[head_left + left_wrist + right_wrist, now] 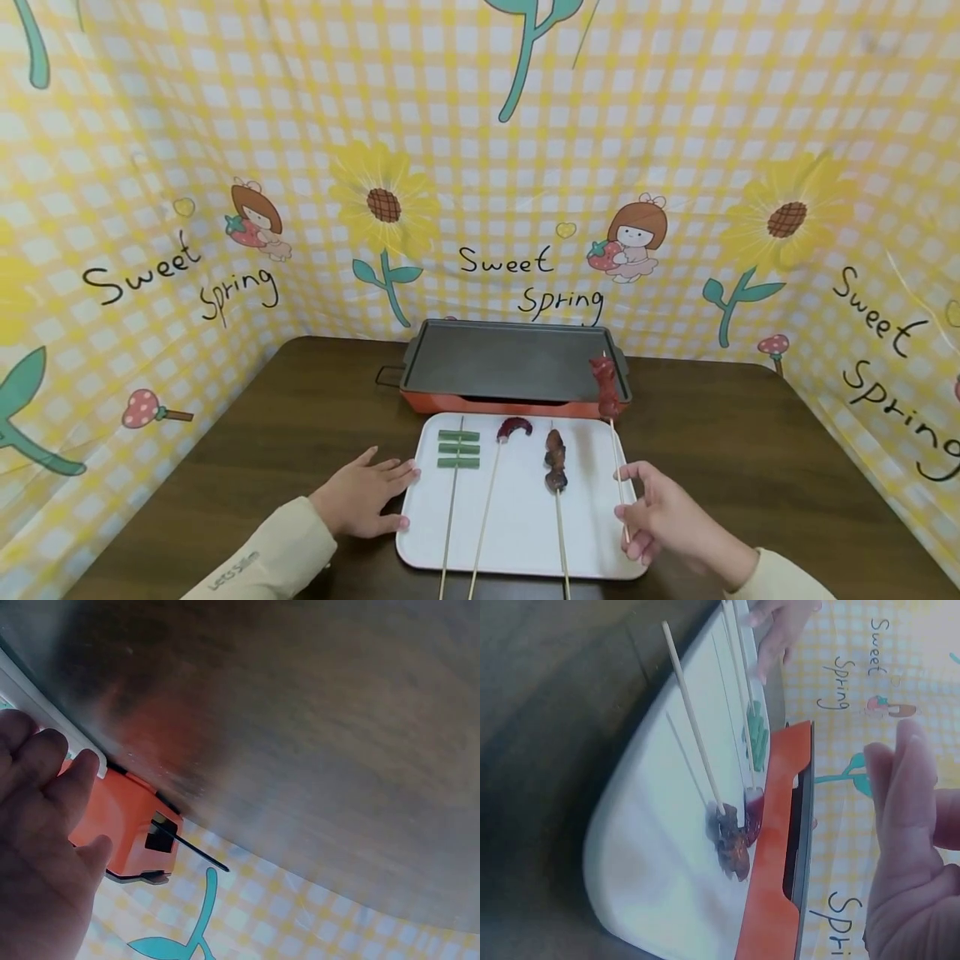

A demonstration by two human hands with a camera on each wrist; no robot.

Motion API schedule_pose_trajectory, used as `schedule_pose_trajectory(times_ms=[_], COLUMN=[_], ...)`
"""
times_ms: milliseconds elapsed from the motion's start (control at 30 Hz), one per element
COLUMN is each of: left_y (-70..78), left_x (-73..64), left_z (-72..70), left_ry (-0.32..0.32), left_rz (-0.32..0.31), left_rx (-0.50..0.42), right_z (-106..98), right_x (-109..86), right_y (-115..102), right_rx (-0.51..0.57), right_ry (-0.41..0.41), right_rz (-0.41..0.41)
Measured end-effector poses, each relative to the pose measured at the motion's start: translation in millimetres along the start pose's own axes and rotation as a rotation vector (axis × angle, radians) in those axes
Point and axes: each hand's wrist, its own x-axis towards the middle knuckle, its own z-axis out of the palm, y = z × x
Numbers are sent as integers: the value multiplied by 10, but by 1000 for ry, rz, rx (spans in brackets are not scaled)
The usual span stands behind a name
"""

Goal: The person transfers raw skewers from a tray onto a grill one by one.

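The right hand (663, 517) pinched a wooden stick of red food (607, 392) over a white oblong tray (521, 529), at right. The left hand (363, 497), fingers spread, touched the tray's left edge. 3 other food sticks (556, 462) lay there.

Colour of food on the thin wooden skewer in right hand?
Red food; head view shows it best.
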Motion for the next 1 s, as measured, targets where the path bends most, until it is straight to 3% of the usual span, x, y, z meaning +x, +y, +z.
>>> schedule_pose_trajectory(times_ms=[400, 600, 800, 1000], left_y=[19, -2, -42, -22], left_x=[26, -21, -98, -9], left_z=[-45, 14, 68, 54], left_ry=[-18, 27, 67, 87], left_rz=[-2, 32, 43, 71], left_rx=[61, 55, 47, 47], right_z=[-216, -327, -300, -367], right_x=[367, 602, 856, 964], right_y=[-137, -191, -98, -34], right_rx=[-92, -132, -124, -135], right_ry=[80, 105, 105, 162], right_rz=[39, 55, 35, 24])
